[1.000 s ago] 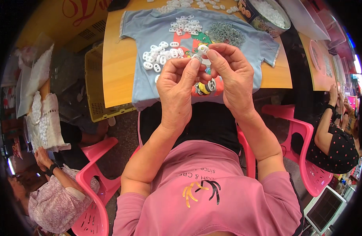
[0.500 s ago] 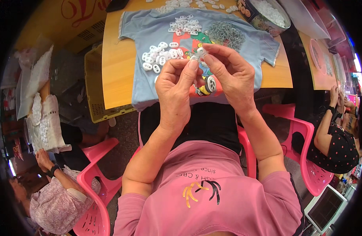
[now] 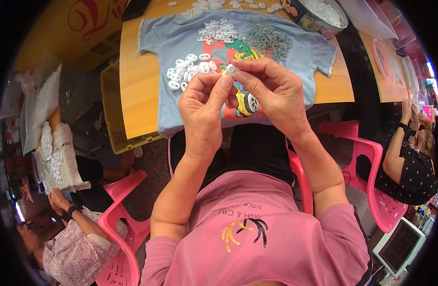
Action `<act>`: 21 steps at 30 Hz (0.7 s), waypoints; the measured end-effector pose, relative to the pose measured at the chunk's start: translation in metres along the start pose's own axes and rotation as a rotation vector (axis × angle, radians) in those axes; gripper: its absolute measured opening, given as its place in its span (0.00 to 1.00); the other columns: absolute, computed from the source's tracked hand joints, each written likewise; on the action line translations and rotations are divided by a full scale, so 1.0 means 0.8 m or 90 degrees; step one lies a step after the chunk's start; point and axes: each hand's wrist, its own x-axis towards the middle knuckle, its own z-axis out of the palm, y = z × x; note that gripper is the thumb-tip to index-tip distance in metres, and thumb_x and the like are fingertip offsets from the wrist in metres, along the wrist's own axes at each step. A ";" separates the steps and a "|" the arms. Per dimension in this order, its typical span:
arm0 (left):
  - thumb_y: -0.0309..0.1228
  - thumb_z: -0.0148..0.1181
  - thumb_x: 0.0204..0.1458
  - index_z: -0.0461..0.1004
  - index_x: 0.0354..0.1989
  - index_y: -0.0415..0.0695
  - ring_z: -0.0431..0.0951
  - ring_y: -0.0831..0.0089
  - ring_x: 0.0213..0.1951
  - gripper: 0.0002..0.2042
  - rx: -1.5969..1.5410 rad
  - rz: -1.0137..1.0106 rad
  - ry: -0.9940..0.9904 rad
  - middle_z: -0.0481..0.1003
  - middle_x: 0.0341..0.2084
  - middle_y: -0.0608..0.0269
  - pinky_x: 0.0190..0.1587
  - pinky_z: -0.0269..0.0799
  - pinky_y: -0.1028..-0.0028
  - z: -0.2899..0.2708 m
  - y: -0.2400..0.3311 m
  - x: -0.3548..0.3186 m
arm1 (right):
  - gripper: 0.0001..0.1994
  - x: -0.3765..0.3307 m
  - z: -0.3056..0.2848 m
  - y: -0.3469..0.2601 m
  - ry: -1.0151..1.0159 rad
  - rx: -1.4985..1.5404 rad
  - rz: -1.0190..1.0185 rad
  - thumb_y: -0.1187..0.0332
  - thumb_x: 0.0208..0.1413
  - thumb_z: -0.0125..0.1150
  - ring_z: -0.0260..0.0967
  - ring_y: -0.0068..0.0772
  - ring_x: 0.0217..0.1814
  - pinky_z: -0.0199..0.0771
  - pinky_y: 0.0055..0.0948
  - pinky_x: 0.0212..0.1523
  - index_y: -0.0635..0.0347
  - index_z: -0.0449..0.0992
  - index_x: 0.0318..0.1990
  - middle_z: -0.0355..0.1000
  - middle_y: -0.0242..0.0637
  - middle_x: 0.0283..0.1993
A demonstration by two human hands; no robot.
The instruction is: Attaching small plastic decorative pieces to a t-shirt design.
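Observation:
My left hand [image 3: 200,112] and my right hand [image 3: 278,95] meet above a light blue T-shirt [image 3: 173,40] spread on the table. Between the thumb and fingers of my right hand is a small white plastic piece [image 3: 233,71]. The pinched fingertips of my left hand press against its near left end; their grip is partly hidden. Just beyond my left hand lies a pile of white oval two-hole plastic pieces [image 3: 181,66]. Farther back are a heap of smaller white plastic pieces [image 3: 217,31] and a heap of small grey metal parts [image 3: 271,40], too fine to name.
A round tin [image 3: 319,24] of white pieces stands at the wooden table's [image 3: 138,95] far right. More white pieces [image 3: 204,5] lie along the back. A yellow crate [image 3: 111,107] is left of the table. Pink chairs [image 3: 121,224] and other people flank me.
Both hands have shifted slightly left with the white plastic piece, which has turned between the fingertips. The whole view has shifted a little.

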 end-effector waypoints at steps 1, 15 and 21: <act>0.27 0.61 0.58 0.73 0.36 0.38 0.72 0.81 0.25 0.06 0.001 -0.001 -0.002 0.75 0.25 0.64 0.30 0.68 0.81 -0.001 -0.001 0.000 | 0.11 -0.001 0.000 0.001 0.000 0.007 0.008 0.80 0.59 0.58 0.73 0.22 0.46 0.74 0.22 0.49 0.69 0.75 0.49 0.76 0.37 0.44; 0.39 0.58 0.60 0.73 0.50 0.38 0.69 0.73 0.52 0.18 0.167 0.189 -0.193 0.70 0.50 0.58 0.54 0.66 0.73 -0.017 -0.004 0.005 | 0.26 -0.002 -0.004 -0.015 -0.093 0.341 0.184 0.74 0.58 0.62 0.71 0.21 0.45 0.73 0.22 0.44 0.62 0.62 0.63 0.75 0.35 0.44; 0.41 0.57 0.60 0.77 0.47 0.39 0.68 0.64 0.57 0.17 0.076 0.134 -0.241 0.72 0.50 0.56 0.60 0.62 0.65 -0.021 -0.001 -0.007 | 0.38 -0.012 0.006 -0.027 -0.138 0.422 0.258 0.74 0.55 0.64 0.70 0.22 0.48 0.73 0.22 0.46 0.57 0.50 0.71 0.73 0.33 0.46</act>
